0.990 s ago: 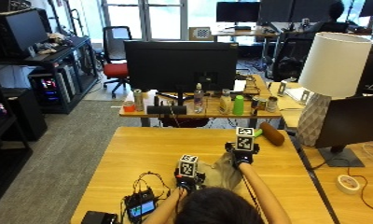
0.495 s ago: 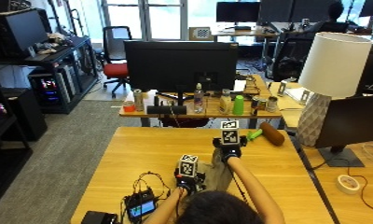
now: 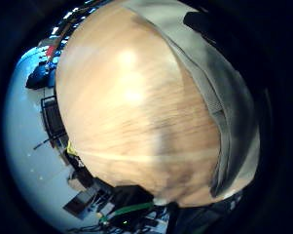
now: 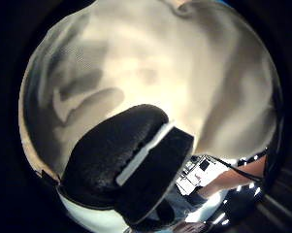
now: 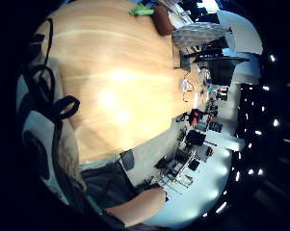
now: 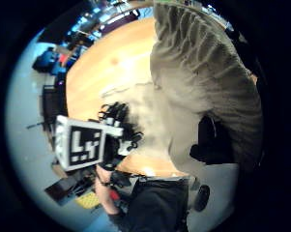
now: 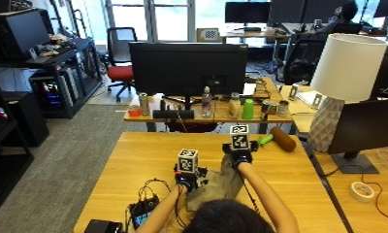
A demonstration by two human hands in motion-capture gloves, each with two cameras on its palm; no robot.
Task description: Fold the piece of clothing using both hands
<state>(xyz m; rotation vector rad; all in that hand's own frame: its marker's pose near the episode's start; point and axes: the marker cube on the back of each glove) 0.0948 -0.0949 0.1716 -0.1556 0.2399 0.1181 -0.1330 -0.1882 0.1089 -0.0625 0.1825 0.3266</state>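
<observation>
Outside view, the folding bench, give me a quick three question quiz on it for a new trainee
1. True or false: the piece of clothing hangs from a rack behind the table.
2. Which hand is further up the table? A) left hand B) right hand
3. Fill in: the brown roll lies next to a ____ object.

Key: 1 false, it lies on the table between the hands. 2 B. 3 green.
</observation>
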